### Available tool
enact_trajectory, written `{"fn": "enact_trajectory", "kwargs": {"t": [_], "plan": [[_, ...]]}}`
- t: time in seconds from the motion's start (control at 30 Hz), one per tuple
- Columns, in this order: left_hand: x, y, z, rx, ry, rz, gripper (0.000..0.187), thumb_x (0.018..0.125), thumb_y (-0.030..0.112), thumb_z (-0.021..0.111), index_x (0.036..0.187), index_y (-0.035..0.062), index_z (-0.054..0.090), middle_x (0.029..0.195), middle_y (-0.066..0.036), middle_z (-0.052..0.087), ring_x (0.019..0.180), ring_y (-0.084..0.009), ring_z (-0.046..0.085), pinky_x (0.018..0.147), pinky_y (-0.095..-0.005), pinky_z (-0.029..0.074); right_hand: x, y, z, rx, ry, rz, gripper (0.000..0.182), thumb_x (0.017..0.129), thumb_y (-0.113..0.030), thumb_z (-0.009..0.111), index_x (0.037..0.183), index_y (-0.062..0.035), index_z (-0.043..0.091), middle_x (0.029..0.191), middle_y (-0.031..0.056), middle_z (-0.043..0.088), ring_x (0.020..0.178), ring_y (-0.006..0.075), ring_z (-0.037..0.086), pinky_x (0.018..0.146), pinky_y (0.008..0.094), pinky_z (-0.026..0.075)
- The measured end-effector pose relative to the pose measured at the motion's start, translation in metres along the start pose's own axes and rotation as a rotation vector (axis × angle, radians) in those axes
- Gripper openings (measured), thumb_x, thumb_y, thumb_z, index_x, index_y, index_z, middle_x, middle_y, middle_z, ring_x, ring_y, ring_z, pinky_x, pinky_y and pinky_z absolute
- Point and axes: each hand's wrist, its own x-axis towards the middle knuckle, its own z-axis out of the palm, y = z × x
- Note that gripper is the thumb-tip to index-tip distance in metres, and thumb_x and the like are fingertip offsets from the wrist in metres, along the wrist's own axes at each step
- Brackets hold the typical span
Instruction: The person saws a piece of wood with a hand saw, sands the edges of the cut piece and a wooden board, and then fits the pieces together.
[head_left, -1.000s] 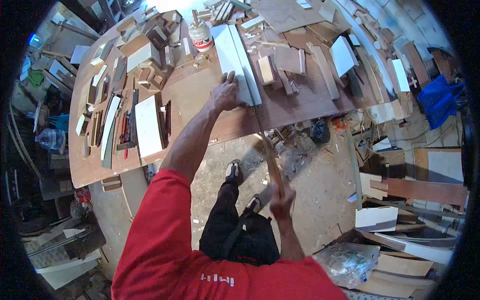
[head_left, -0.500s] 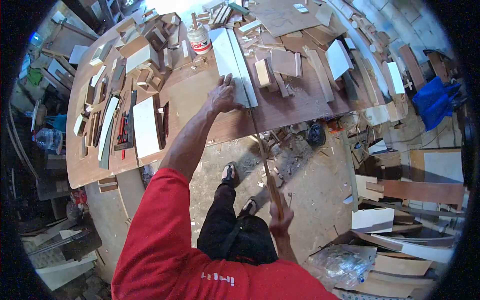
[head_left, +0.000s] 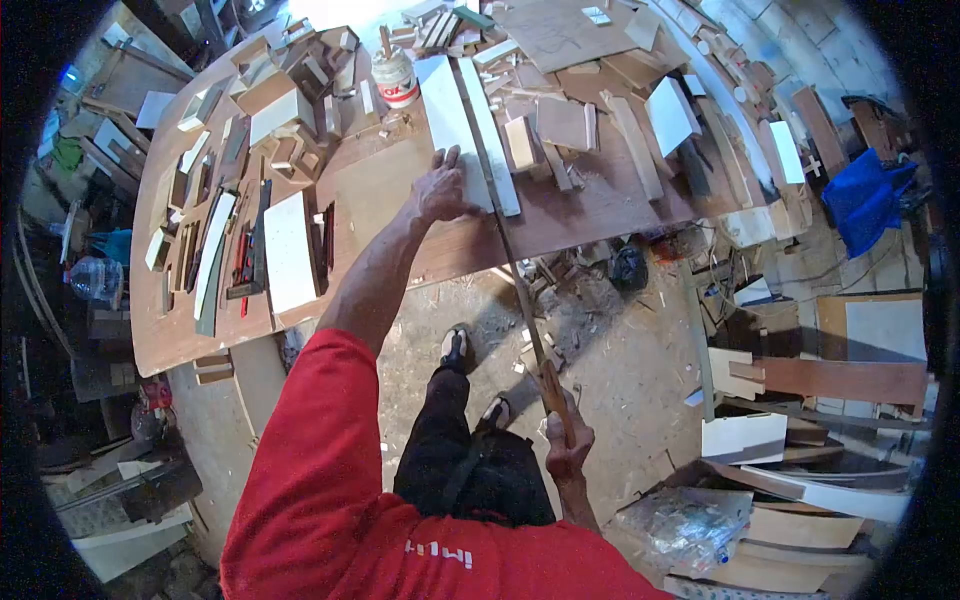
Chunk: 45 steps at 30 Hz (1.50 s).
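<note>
My left hand (head_left: 440,190) lies with fingers spread on the near end of a long white-faced board (head_left: 445,105), pressing it onto the wooden table (head_left: 390,225). A narrow white strip (head_left: 485,125) lies just right of the board, a dark gap between them. My right hand (head_left: 569,440), low beside my right leg, is closed around the wooden handle of a handsaw (head_left: 526,315). The saw's long thin blade slants up to the near end of the gap; its exact contact with the wood cannot be made out.
A white tub with a red label (head_left: 395,78) stands behind the board. Wood blocks and offcuts lie on both sides, with a red-handled tool (head_left: 243,265) at left. Scraps (head_left: 545,275) litter the floor under the table edge. Boards (head_left: 745,438) are stacked at right.
The gap between the board and the narrow strip has widened. My right hand and the saw handle have shifted slightly right. My left hand stays on the board.
</note>
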Motion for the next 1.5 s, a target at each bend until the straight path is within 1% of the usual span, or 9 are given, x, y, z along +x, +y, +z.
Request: {"fn": "enact_trajectory", "kwargs": {"t": [0.3,0.4,0.57,0.63,0.93,1.13,1.2,1.33,1.5], "plan": [[0.004,-0.004,0.012,-0.025,0.072,-0.012,0.110,0.064,0.065,0.076,0.140,-0.0052,0.038,0.156,-0.025,0.013,0.144,-0.0428,0.013,0.113,-0.0461,0.030,0.073,0.016,0.025,0.022,0.025,-0.169,0.044,0.092,-0.026,0.057,0.125,0.0034,0.056,0.077,0.0096,0.064,0.063,0.0137,0.056,0.060,0.0303,0.047],[0.003,-0.010,0.021,-0.104,0.187,0.000,0.112,0.061,0.060,0.079,0.144,0.0002,0.033,0.157,-0.018,0.014,0.144,-0.0401,0.016,0.100,-0.0628,0.040,0.067,-0.013,0.016,0.176,0.138,-0.109,0.044,0.092,-0.026,0.057,0.123,0.0060,0.057,0.074,0.0034,0.059,0.065,0.0103,0.052,0.061,0.0285,0.046],[0.001,-0.008,0.006,-0.048,0.048,-0.033,0.120,0.056,0.064,0.080,0.145,0.0001,0.031,0.157,-0.017,0.016,0.144,-0.0395,0.016,0.100,-0.0651,0.037,0.093,-0.037,0.020,0.116,0.184,-0.109,0.048,0.091,-0.021,0.054,0.130,0.0066,0.052,0.080,0.0022,0.060,0.062,0.0092,0.051,0.057,0.0246,0.044],[-0.001,-0.012,0.008,-0.031,0.092,-0.012,0.123,0.055,0.064,0.080,0.146,0.0010,0.028,0.157,-0.018,0.017,0.144,-0.0397,0.016,0.102,-0.0660,0.033,0.117,-0.055,0.029,-0.022,0.301,-0.361,0.049,0.091,-0.021,0.054,0.131,0.0068,0.052,0.089,0.0078,0.065,0.067,0.0137,0.056,0.061,0.0287,0.048],[-0.014,-0.012,0.006,-0.218,0.113,-0.025,0.130,0.050,0.065,0.082,0.148,0.0030,0.023,0.159,-0.014,0.010,0.146,-0.0404,0.007,0.104,-0.0718,0.023,0.187,-0.061,0.042,-0.513,0.313,-0.332,0.050,0.092,-0.029,0.059,0.132,0.0008,0.053,0.097,0.0204,0.070,0.070,0.0325,0.069,0.062,0.0368,0.055],[-0.013,0.011,-0.007,-0.124,0.339,-0.049,0.113,0.063,0.052,0.079,0.148,0.0031,0.024,0.153,-0.018,0.027,0.140,-0.0387,0.027,0.101,-0.0663,0.035,0.232,-0.054,0.041,-0.568,0.379,-0.478,0.051,0.089,-0.026,0.061,0.132,0.0003,0.053,0.114,0.0248,0.063,0.082,0.0330,0.068,0.068,0.0398,0.054],[-0.003,0.024,-0.010,-0.348,0.339,0.008,0.074,0.077,0.019,0.068,0.139,-0.0025,0.034,0.119,-0.023,0.057,0.117,-0.0414,0.050,0.091,-0.0562,0.046,0.246,-0.062,0.038,-0.586,0.404,-0.589,0.052,0.088,-0.025,0.062,0.133,-0.0002,0.053,0.111,0.0231,0.065,0.079,0.0333,0.068,0.067,0.0399,0.054],[0.025,0.059,0.005,-0.236,0.435,-0.141,0.054,0.082,0.007,0.057,0.131,-0.0018,0.039,0.096,-0.021,0.064,0.094,-0.0361,0.061,0.070,-0.0478,0.051,0.277,-0.052,0.031,-0.588,0.413,-0.669,0.056,0.085,-0.022,0.066,0.135,-0.0026,0.051,0.095,0.0153,0.069,0.071,0.0327,0.066,0.063,0.0413,0.052],[0.054,0.085,0.008,-0.259,0.391,-0.331,0.062,0.083,0.011,0.060,0.138,-0.0005,0.035,0.097,-0.021,0.065,0.091,-0.0348,0.061,0.068,-0.0499,0.049,0.313,-0.030,0.019,-0.765,0.384,-0.738,0.059,0.085,-0.021,0.067,0.138,-0.0044,0.049,0.082,0.0134,0.067,0.071,0.0318,0.064,0.061,0.0431,0.050]]}}
